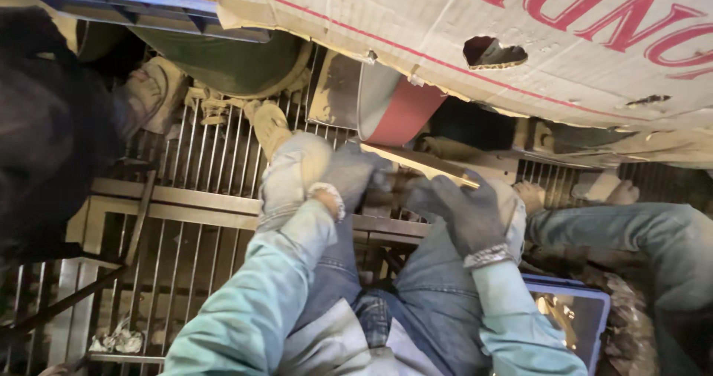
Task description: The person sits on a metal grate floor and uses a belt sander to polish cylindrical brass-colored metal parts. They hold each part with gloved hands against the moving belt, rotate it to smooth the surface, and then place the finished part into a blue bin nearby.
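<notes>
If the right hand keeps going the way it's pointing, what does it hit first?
Probably the red sanding belt: the right hand points up-left along the thin strip it holds, towards the belt. Depth is unclear.

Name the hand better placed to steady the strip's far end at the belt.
Left, probably. The left hand grips the wooden strip nearest the red sanding belt; the right hand holds its outer end.

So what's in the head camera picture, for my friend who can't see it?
Two gloved hands, left and right, hold a thin pale strip against a red sanding belt. The person sits in jeans over a metal grate floor, under a worn cardboard sheet.
</notes>
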